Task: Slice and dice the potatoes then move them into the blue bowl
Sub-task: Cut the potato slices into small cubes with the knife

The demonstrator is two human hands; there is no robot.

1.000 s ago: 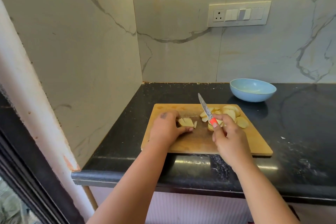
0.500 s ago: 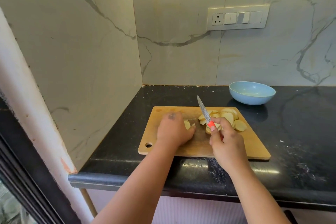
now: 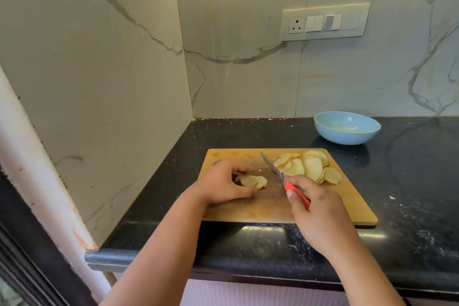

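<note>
A small stack of pale yellow potato slices (image 3: 252,181) is held flat on the rectangular wooden cutting board (image 3: 352,208), at frame centre, just left of the blade. The left hand (image 3: 223,185) is curled over the stack, fingers bent round its far and near edges. The right hand (image 3: 315,208) is wrapped round the orange handle of a small steel-bladed kitchen knife (image 3: 272,169); the blade is raised off the board, tip pointing up and left, between the held stack and the larger fanned pile of uncut potato slices (image 3: 308,166) at the board's upper right.

Key relation: the stack's long axis runs roughly left-right in frame, the blade lies just beside its right end, apart from it. The knife hand is judged to need only a short move left and down for dicing cuts.

The round light blue bowl (image 3: 347,136) is seen beyond the board's upper right corner, apparently empty, nearer the right hand.

Surface: black speckled stone counter (image 3: 409,181), crumbs scattered. Veined marble-look wall panels (image 3: 248,57) behind and at left; white switch plate (image 3: 325,22) at upper right.
</note>
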